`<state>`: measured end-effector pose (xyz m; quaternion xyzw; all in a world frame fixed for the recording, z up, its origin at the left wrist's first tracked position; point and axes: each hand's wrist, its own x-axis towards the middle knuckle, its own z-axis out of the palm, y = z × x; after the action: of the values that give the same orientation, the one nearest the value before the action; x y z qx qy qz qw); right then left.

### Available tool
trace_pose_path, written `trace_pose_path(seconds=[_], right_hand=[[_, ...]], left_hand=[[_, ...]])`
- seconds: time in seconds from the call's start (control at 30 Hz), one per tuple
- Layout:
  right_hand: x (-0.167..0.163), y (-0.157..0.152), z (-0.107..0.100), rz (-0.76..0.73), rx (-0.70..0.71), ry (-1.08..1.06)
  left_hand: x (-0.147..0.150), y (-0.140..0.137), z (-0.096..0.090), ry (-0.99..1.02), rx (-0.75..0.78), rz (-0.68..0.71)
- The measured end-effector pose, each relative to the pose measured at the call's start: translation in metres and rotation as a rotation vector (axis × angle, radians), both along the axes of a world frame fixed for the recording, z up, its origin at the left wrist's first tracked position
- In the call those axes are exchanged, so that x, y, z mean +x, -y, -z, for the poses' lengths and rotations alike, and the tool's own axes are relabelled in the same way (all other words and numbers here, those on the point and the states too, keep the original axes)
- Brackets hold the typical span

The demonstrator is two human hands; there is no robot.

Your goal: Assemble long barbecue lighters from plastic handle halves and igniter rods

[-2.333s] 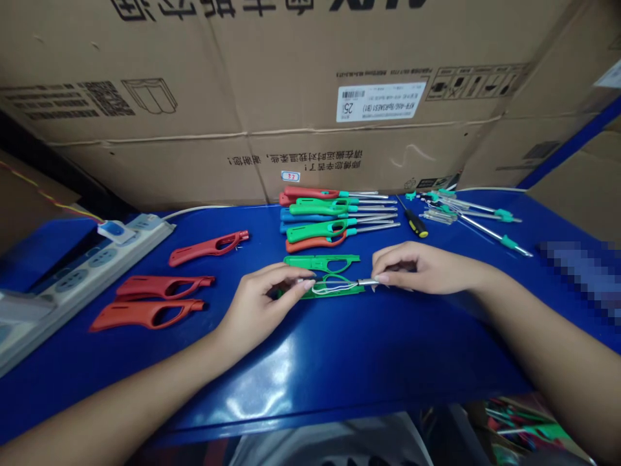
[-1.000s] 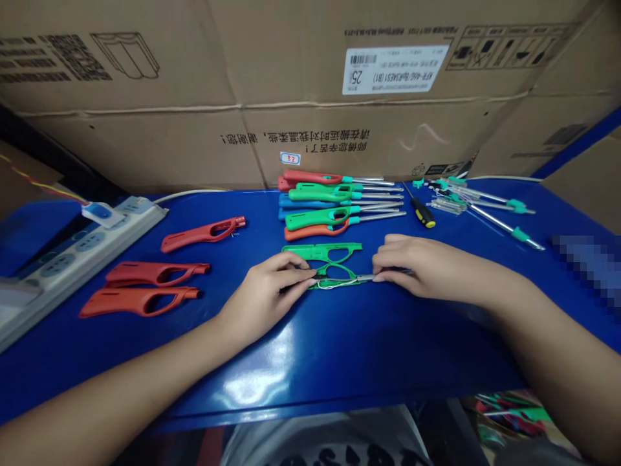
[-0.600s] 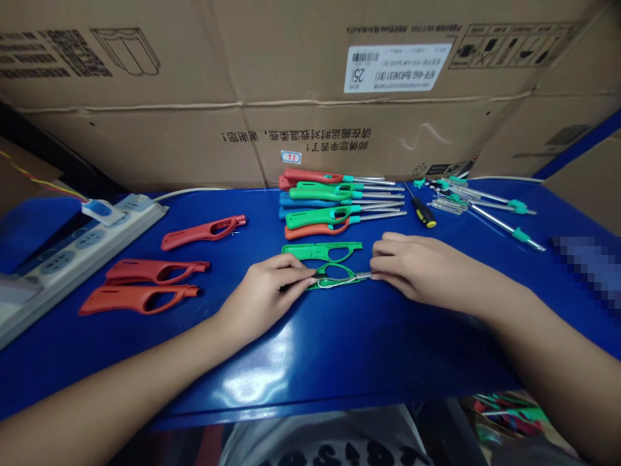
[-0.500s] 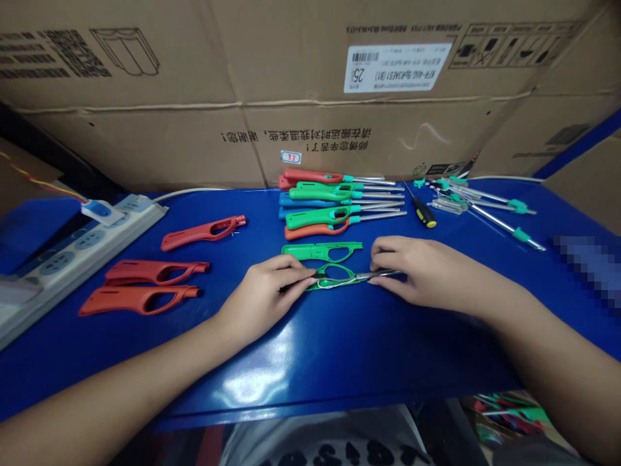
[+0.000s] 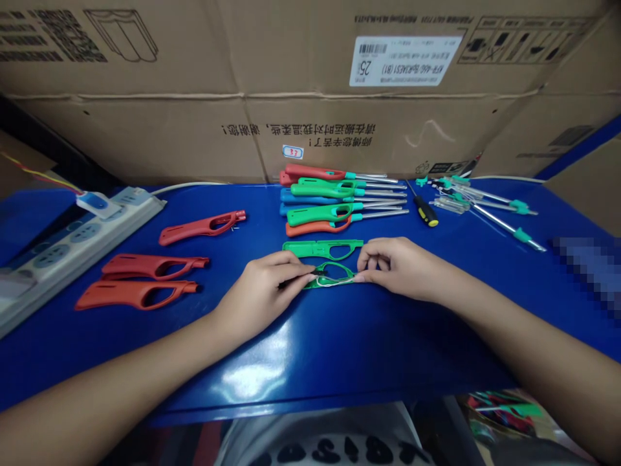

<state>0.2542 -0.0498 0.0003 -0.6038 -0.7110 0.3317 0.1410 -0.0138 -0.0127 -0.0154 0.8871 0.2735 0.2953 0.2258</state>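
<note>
An opened green lighter shell half (image 5: pixel 336 266) lies on the blue table with a white wire (image 5: pixel 334 283) running along it. My left hand (image 5: pixel 264 285) is closed at its handle end, thumb and fingertips pinching a small black part (image 5: pixel 320 272) there. At the shell's front end, my right hand (image 5: pixel 400 266) is closed, thumb and forefinger tips pressed where the wire ends; the metal tube is hidden behind these fingers. Just above lies the matching empty green shell half (image 5: pixel 310 249).
Several assembled lighters (image 5: pixel 320 189) are piled behind. Right of them lie a screwdriver (image 5: pixel 425 211) and several metal tubes with turquoise fittings (image 5: pixel 495 223). Red and orange shells (image 5: pixel 140 294) and a power strip (image 5: pixel 72 243) are at left. A cardboard box (image 5: pixel 194 142) backs the table.
My right hand has slid left along the metal tube to the front end of the green shell, covering the tube. My left hand keeps its pinch. The view has shifted slightly.
</note>
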Motion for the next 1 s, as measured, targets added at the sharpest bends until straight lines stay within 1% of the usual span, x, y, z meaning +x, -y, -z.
trace_pose_path(seconds=[0.07, 0.17, 0.23, 0.33, 0.43, 0.5, 0.6, 0.77, 0.9, 1.0], right_hand=[[0.000, 0.000, -0.001, -0.030, 0.030, 0.007], [0.000, 0.003, -0.003, -0.119, 0.167, 0.010], [0.000, 0.006, -0.003, -0.194, 0.261, -0.025], [-0.006, 0.010, 0.000, -0.257, 0.344, -0.065], [-0.016, 0.012, 0.006, -0.276, 0.427, 0.026], [-0.022, 0.013, 0.011, -0.283, 0.448, 0.089], [-0.028, 0.012, 0.014, -0.257, 0.432, 0.047], [-0.027, 0.007, 0.014, -0.213, 0.359, -0.195], [-0.023, 0.003, 0.015, -0.149, 0.243, -0.390], [-0.021, 0.002, 0.016, -0.061, 0.121, -0.455]], left_hand=[[0.000, -0.001, 0.000, 0.006, -0.016, -0.016], [-0.001, -0.002, 0.001, 0.013, -0.027, -0.026], [-0.001, -0.003, 0.001, 0.016, -0.025, -0.025], [-0.002, -0.002, 0.002, 0.021, -0.026, -0.024], [-0.002, -0.002, 0.003, 0.024, -0.018, -0.011], [-0.001, -0.001, 0.003, 0.027, -0.012, -0.005], [-0.001, 0.000, 0.002, 0.032, -0.016, 0.000], [0.000, 0.000, 0.001, 0.042, -0.028, -0.002], [-0.001, -0.001, 0.002, 0.055, -0.036, -0.013], [-0.001, -0.002, 0.004, 0.067, -0.043, -0.022]])
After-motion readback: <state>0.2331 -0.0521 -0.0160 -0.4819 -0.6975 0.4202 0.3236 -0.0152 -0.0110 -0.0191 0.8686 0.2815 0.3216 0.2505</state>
